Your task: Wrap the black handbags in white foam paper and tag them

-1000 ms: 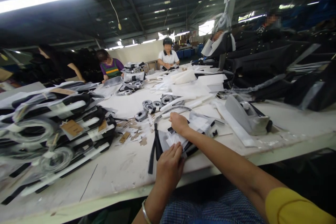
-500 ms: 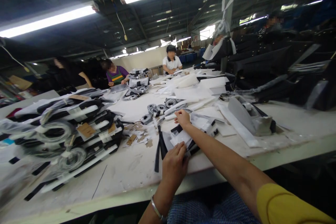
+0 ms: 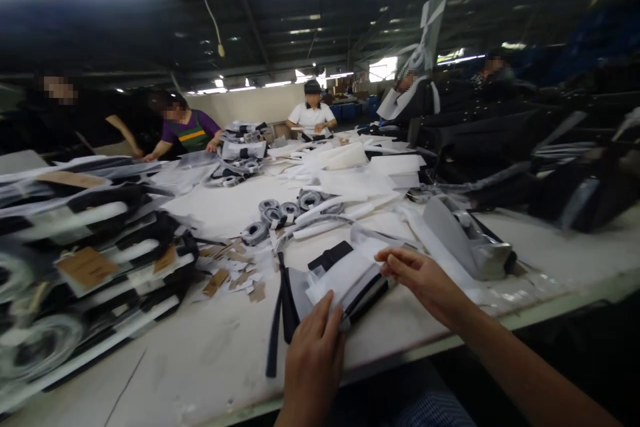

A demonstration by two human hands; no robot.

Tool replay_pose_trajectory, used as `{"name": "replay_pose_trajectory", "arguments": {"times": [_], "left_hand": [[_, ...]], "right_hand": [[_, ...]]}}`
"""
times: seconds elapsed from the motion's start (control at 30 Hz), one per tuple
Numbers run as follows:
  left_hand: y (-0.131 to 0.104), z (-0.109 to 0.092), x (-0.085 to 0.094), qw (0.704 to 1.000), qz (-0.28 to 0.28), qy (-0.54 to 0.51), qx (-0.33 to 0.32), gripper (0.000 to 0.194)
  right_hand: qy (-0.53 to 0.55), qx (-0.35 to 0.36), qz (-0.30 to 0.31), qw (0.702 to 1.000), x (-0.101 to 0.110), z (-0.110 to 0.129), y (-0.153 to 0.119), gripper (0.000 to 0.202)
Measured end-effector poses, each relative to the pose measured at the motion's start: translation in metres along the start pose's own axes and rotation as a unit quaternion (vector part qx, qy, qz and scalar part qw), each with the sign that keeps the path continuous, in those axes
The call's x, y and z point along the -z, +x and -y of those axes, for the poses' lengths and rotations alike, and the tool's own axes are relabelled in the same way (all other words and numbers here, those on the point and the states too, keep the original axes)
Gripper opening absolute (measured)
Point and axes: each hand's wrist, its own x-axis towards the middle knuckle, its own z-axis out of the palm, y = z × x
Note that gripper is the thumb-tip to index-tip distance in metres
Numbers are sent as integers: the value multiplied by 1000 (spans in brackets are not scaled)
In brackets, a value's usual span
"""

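A black strap bundle with a white wrap (image 3: pixel 345 273) lies on the table in front of me. My left hand (image 3: pixel 317 347) rests on its near left edge, fingers closed together on the wrap. At the bundle's right side, my right hand (image 3: pixel 420 280) pinches its fingertips by the wrap's edge; whatever is between them is too small to make out. Black straps (image 3: pixel 289 307) hang off the bundle's left side, and a clear-covered cord curves behind it.
Stacked wrapped bundles (image 3: pixel 100 233) fill the left. Paper scraps (image 3: pixel 233 270) and coiled cords (image 3: pixel 273 215) lie mid-table. A grey tape dispenser (image 3: pixel 467 240) stands right. White sheets (image 3: pixel 350 177) are spread behind. Several people are around the table.
My right hand has moved from behind the bundle to its right side, nearer me. My left hand stays on the bundle. The view has shifted, and the left stack looks closer.
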Motion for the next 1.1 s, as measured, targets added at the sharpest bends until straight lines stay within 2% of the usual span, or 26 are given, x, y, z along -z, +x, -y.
{"name": "replay_pose_trajectory", "arguments": {"times": [0.13,0.3,0.37,0.43,0.57,0.63,0.83,0.97,1.03,1.1], "left_hand": [[1,3,1,999,-11,22,-27,41],[4,5,2,998,-16,35,-50,37],[5,5,2,998,-15,38,-52,36],[5,5,3,998,-13,40,-55,36],[6,5,3,998,-10,39,-52,36],[6,5,3,998,-10,41,-49,36],[6,5,4,998,-14,33,-49,36],[6,5,5,999,-7,31,-44,37],[6,4,5,998,-5,34,-42,38],[5,5,5,998,-3,36,-43,38]], "right_hand": [[-41,-58,-44,997,46,-8,-51,39],[-109,-62,-113,986,72,-33,-71,40],[-192,-26,-125,973,76,-47,-71,34],[-312,44,-124,941,78,-57,-71,23],[-517,187,-120,827,78,-65,-73,20],[-558,221,-114,792,78,-65,-75,20],[-566,265,-74,777,86,-75,-85,27],[-612,272,-49,741,91,-89,-102,36],[-640,250,-29,726,91,-94,-112,51],[-647,220,-6,730,90,-94,-121,75]]}}
